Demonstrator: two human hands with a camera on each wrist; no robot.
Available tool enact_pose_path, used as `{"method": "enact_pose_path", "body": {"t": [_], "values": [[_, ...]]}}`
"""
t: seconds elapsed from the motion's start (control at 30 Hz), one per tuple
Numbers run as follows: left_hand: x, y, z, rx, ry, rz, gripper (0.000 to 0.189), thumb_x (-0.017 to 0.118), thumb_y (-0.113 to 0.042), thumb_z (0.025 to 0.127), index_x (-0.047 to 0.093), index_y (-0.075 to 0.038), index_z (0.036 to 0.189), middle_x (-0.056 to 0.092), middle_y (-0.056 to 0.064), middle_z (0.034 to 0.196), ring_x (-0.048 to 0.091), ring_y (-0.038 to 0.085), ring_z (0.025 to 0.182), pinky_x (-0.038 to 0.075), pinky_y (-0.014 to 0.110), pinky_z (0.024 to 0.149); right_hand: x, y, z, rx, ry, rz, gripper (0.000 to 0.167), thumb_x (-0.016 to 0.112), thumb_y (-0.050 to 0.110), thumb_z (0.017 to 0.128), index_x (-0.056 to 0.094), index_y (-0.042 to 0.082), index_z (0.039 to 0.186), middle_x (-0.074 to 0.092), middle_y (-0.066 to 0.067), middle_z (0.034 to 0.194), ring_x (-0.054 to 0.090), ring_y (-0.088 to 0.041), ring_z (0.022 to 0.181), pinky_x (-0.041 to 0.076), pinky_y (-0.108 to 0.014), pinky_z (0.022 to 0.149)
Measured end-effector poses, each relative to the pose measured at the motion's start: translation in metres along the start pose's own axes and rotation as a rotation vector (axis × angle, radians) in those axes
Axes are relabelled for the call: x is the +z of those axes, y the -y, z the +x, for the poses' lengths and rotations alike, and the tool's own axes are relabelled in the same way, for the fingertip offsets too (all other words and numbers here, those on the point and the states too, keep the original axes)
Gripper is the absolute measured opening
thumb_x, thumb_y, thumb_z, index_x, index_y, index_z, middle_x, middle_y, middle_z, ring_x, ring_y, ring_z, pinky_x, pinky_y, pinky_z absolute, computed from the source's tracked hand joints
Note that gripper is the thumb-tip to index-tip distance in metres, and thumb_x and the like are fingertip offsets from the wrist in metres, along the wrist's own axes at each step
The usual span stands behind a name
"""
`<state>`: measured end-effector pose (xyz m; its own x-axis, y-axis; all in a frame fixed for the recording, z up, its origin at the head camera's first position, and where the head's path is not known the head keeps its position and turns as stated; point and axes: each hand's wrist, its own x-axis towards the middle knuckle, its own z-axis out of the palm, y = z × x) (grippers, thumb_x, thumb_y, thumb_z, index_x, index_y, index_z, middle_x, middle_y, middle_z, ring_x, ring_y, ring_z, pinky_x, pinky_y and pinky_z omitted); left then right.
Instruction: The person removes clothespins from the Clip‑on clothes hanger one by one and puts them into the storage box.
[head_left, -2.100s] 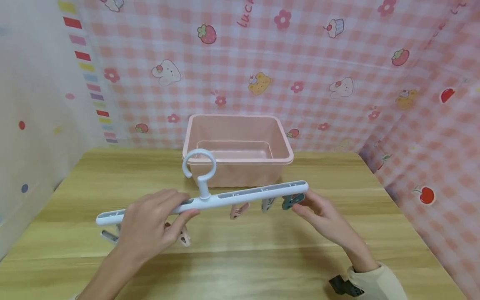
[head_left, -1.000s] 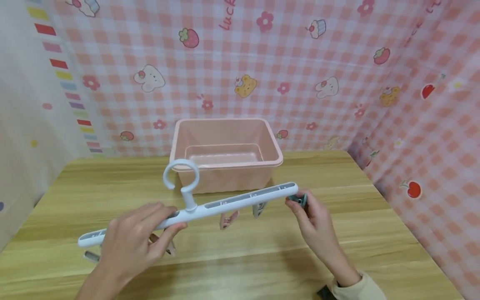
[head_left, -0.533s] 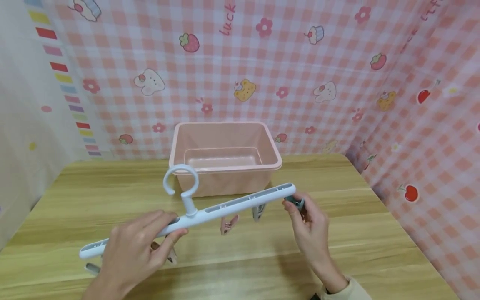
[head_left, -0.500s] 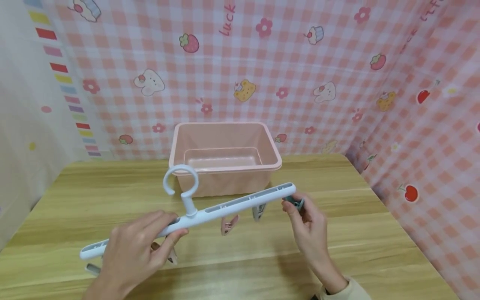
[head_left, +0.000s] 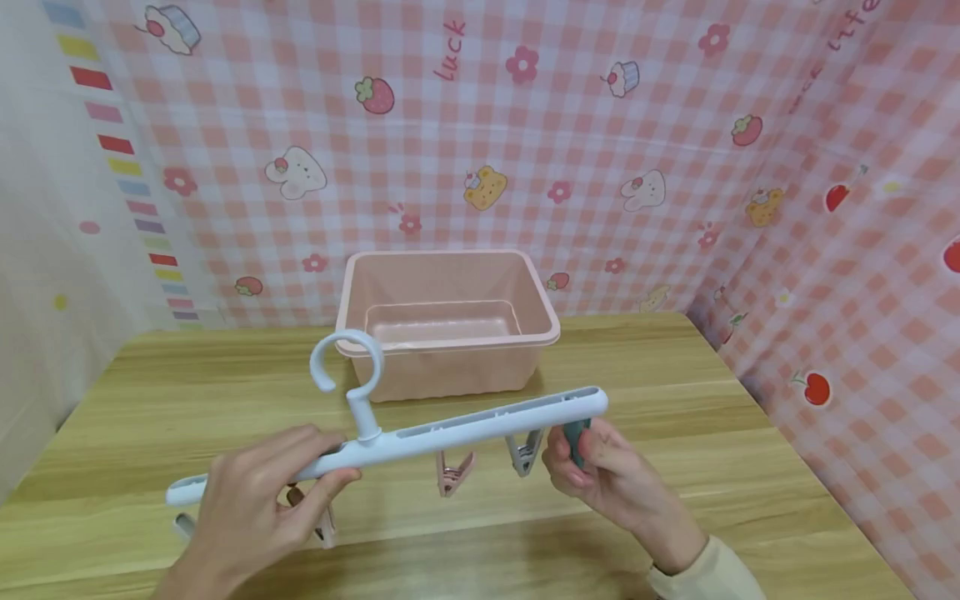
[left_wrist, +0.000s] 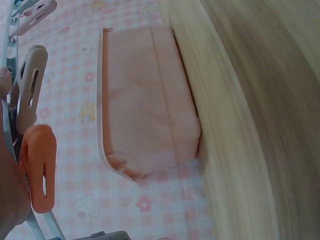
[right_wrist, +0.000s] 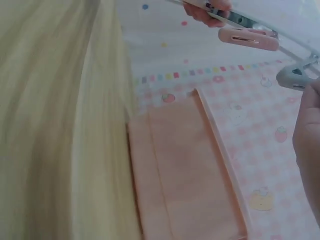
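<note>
Left hand (head_left: 258, 492) grips straight pale-blue plastic hanger (head_left: 465, 427); right hand (head_left: 611, 479) pinches teal plastic clip (head_left: 576, 440). One-sided pull could tilt hanger.

A wood-grain table (head_left: 757, 492) stretches before me across the lower half of the head view, its pale yellow-brown surface streaked with darker bands running from left to right. Its side edges slant outward toward the lower corners of my frame. A pink plastic bin (head_left: 457, 373) stands upright on it, open side up, near the back edge at the center, a thin shadow along its base. Softer shadows darken the wood at lower center. From my left wrist, the tabletop fills the right of the frame; from my right wrist, it fills the left, the bin beside it appearing turned sideways.
</note>
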<state>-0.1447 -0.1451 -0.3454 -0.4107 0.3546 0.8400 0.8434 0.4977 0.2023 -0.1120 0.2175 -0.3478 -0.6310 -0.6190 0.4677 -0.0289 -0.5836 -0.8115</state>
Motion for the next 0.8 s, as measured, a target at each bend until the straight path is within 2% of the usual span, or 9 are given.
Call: {"method": "enact_pose_path", "body": {"t": [0.1,0.17,0.27,0.37,0.43,0.57,0.67,0.73,0.8], "values": [[-0.002,0.002,0.001,0.027,-0.020,-0.010,0.033,0.064,-0.050,0.095,0.075,-0.020,0.091,0.061,-0.018,0.074,0.039,-0.011,0.057,0.025,0.003,0.050,0.004,0.008,-0.001,-0.040,-0.081,-0.188,0.023,0.042,0.020,0.109,0.064,0.015,0.112,0.059,0.009,0.091,0.032,-0.011,0.066,0.023,-0.024,0.057],[-0.003,0.002,0.002,0.032,-0.029,-0.001,0.035,0.062,-0.051,0.096,0.075,-0.019,0.091,0.058,-0.018,0.072,0.037,-0.011,0.057,0.023,0.002,0.049,0.012,0.014,0.000,-0.085,-0.250,-0.440,0.022,0.045,0.012,0.107,0.066,0.016,0.110,0.062,0.010,0.090,0.043,-0.008,0.070,0.035,-0.021,0.061],[-0.004,0.000,0.002,0.027,-0.039,0.024,0.039,0.060,-0.052,0.097,0.075,-0.018,0.089,0.057,-0.018,0.071,0.035,-0.011,0.055,0.022,0.003,0.048,0.024,0.017,0.003,-0.172,-0.521,-0.814,0.016,0.052,-0.001,0.101,0.068,0.004,0.104,0.068,0.012,0.091,0.058,-0.003,0.079,0.051,-0.019,0.074],[-0.005,-0.002,0.001,0.014,-0.041,0.056,0.042,0.057,-0.053,0.098,0.075,-0.017,0.088,0.057,-0.018,0.071,0.034,-0.012,0.054,0.023,0.003,0.046,0.031,0.015,0.007,-0.237,-0.705,-1.058,0.010,0.058,-0.007,0.096,0.066,-0.009,0.102,0.071,0.016,0.092,0.065,-0.001,0.080,0.055,-0.018,0.073],[-0.005,-0.004,0.000,0.010,-0.043,0.080,0.043,0.056,-0.054,0.099,0.075,-0.016,0.088,0.059,-0.018,0.070,0.036,-0.013,0.051,0.026,0.004,0.045,0.032,0.012,0.009,-0.290,-0.759,-1.127,0.010,0.061,-0.009,0.093,0.066,-0.013,0.102,0.072,0.015,0.090,0.066,-0.002,0.078,0.055,-0.017,0.070],[-0.005,-0.005,0.002,0.010,-0.040,0.113,0.043,0.056,-0.054,0.099,0.076,-0.017,0.090,0.061,-0.018,0.069,0.046,-0.013,0.047,0.035,0.006,0.042,0.031,0.009,0.010,-0.340,-0.836,-1.268,0.016,0.067,-0.010,0.088,0.071,-0.004,0.103,0.068,0.009,0.080,0.057,0.004,0.067,0.047,-0.014,0.056],[-0.005,-0.005,0.003,0.016,-0.038,0.133,0.042,0.056,-0.054,0.099,0.076,-0.018,0.091,0.062,-0.017,0.069,0.050,-0.012,0.046,0.037,0.007,0.042,0.028,0.008,0.009,-0.413,-0.851,-1.431,0.021,0.073,-0.011,0.083,0.073,0.000,0.101,0.066,0.001,0.076,0.049,0.007,0.064,0.041,-0.014,0.050],[-0.004,-0.005,0.003,0.015,-0.037,0.136,0.043,0.056,-0.054,0.099,0.076,-0.017,0.091,0.062,-0.016,0.068,0.051,-0.011,0.046,0.037,0.007,0.041,0.027,0.007,0.008,-0.444,-0.852,-1.458,0.021,0.073,-0.012,0.083,0.073,-0.001,0.101,0.066,0.000,0.075,0.052,0.006,0.065,0.043,-0.013,0.051],[-0.004,-0.005,0.003,0.014,-0.042,0.134,0.043,0.055,-0.054,0.099,0.075,-0.017,0.089,0.062,-0.015,0.068,0.051,-0.010,0.045,0.037,0.007,0.041,0.028,0.006,0.008,-0.438,-0.851,-1.411,0.019,0.070,-0.012,0.085,0.072,-0.004,0.102,0.069,0.001,0.078,0.057,0.003,0.066,0.045,-0.013,0.054]]}}
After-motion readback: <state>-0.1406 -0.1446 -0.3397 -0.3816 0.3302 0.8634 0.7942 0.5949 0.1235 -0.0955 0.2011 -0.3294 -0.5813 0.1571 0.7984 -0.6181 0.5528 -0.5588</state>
